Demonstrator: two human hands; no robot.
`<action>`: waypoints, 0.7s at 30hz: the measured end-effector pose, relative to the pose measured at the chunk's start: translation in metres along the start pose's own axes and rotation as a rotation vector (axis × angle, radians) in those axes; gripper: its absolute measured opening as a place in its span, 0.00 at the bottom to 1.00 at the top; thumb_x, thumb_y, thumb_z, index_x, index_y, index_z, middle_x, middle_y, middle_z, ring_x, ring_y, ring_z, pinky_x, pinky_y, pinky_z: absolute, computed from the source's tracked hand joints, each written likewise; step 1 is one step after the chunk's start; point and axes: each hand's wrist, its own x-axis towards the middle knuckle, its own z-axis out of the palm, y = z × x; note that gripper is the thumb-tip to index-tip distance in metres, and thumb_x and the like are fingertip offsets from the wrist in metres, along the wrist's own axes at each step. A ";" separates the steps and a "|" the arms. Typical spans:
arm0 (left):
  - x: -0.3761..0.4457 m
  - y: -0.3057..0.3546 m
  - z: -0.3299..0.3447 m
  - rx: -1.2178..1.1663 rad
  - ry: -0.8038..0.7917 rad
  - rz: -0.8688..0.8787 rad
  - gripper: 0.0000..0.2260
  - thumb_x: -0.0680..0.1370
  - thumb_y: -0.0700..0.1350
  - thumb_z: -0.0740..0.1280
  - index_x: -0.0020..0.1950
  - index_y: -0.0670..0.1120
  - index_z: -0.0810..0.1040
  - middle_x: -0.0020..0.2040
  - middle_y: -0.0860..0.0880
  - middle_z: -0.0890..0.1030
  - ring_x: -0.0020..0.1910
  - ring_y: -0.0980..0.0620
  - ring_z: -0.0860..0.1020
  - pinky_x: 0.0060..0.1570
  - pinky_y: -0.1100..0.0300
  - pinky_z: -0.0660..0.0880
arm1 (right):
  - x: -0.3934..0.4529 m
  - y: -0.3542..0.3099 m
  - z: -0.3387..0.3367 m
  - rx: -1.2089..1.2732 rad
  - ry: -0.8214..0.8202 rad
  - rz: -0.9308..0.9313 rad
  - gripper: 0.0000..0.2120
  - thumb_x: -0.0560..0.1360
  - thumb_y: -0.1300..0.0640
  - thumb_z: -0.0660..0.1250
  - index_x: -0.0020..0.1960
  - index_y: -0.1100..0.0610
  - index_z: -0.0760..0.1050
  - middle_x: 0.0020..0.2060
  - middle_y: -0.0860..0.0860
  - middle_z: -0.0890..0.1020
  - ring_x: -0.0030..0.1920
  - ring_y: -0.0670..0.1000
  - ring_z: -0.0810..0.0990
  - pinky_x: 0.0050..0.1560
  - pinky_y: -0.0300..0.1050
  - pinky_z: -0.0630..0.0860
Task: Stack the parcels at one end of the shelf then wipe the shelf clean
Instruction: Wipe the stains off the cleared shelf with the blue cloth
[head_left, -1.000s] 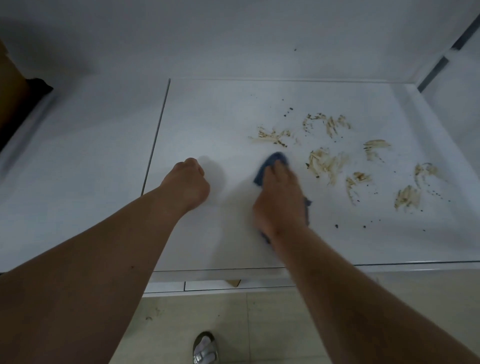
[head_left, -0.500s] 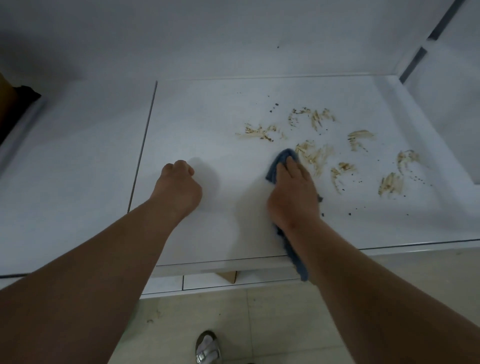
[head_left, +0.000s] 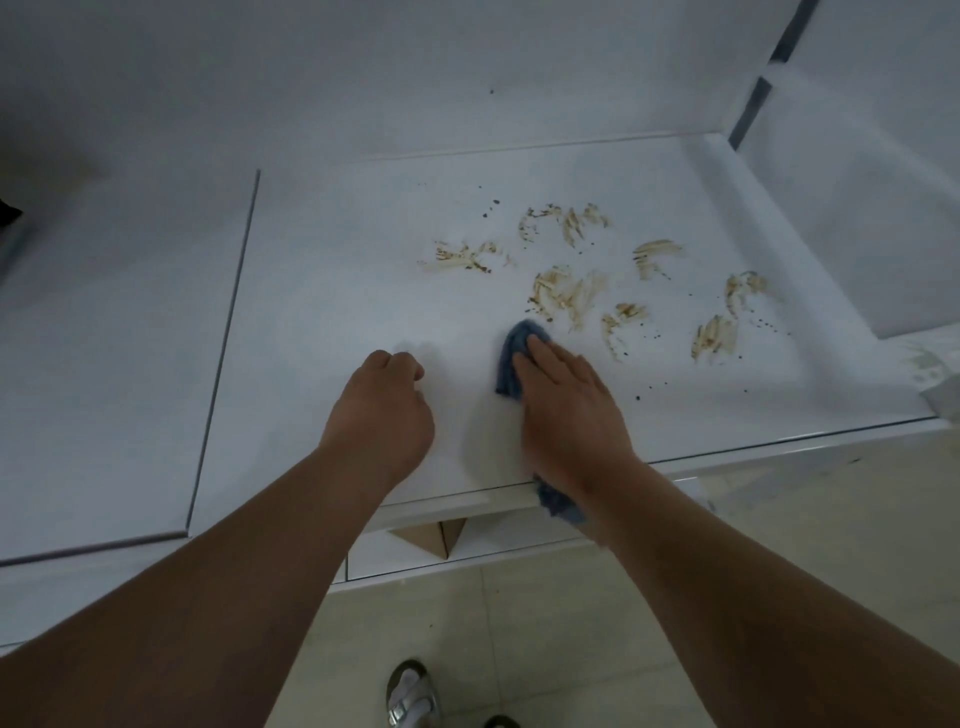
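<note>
**A:** Right, biggest thing first: the white shelf (head_left: 332, 322) fills the view, and no parcels show anywhere on it, so I judge we're in the wiping half of the job.

**B:** Agreed. And the brown smears (head_left: 566, 296) are spread over the shelf's right part, from its middle toward the right wall. The nearest patch sits just beyond the cloth, apart from it by a sliver.

**A:** Now the hands. The right hand (head_left: 566, 415) lies flat on the blue cloth (head_left: 511, 364), fingers straight and together, pressing it down near the shelf's front edge. The cloth's tip pokes out past the fingertips, and its tail hangs over the front edge under the wrist.

**B:** The left hand (head_left: 382, 410)?

**A:** Resting on the shelf just left of the cloth, fingers curled into a loose fist, holding nothing. It looks like a brace.

**B:** So how should this stroke go?

**A:** My read: keep the palm flat so the pressure spreads, push forward and right into that nearest patch, then pull the dirt back toward the front edge instead of spreading it thin. The little dark specks (head_left: 491, 208) near the shelf's back will need their own pass.

**B:** Any risk?

**A:** That dangling tail could drag. Also, one cloth face will load up quickly against so many smears, so refolding to a fresh side seems wise.

**B:** Smallest detail: a sandalled foot (head_left: 413, 696) below the shelf's front, on the tiled floor.
</note>
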 end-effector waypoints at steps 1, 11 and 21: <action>-0.001 0.000 0.000 0.013 -0.005 0.009 0.16 0.80 0.42 0.57 0.67 0.45 0.71 0.63 0.47 0.71 0.61 0.46 0.72 0.58 0.55 0.70 | -0.001 0.001 0.000 0.036 0.014 0.054 0.32 0.77 0.61 0.55 0.80 0.54 0.52 0.80 0.49 0.51 0.79 0.50 0.49 0.78 0.46 0.45; -0.013 0.012 0.000 0.076 -0.030 -0.016 0.14 0.78 0.40 0.61 0.63 0.42 0.75 0.64 0.45 0.74 0.62 0.46 0.73 0.59 0.56 0.69 | -0.048 -0.045 0.024 0.140 0.007 -0.288 0.31 0.72 0.60 0.59 0.75 0.60 0.65 0.76 0.54 0.64 0.76 0.56 0.61 0.77 0.54 0.57; -0.021 0.015 -0.002 0.087 -0.080 -0.030 0.19 0.79 0.39 0.58 0.70 0.43 0.70 0.68 0.46 0.70 0.66 0.46 0.70 0.65 0.55 0.66 | -0.045 0.029 -0.006 0.114 0.116 0.213 0.32 0.77 0.63 0.56 0.79 0.57 0.54 0.79 0.51 0.54 0.78 0.52 0.51 0.77 0.45 0.47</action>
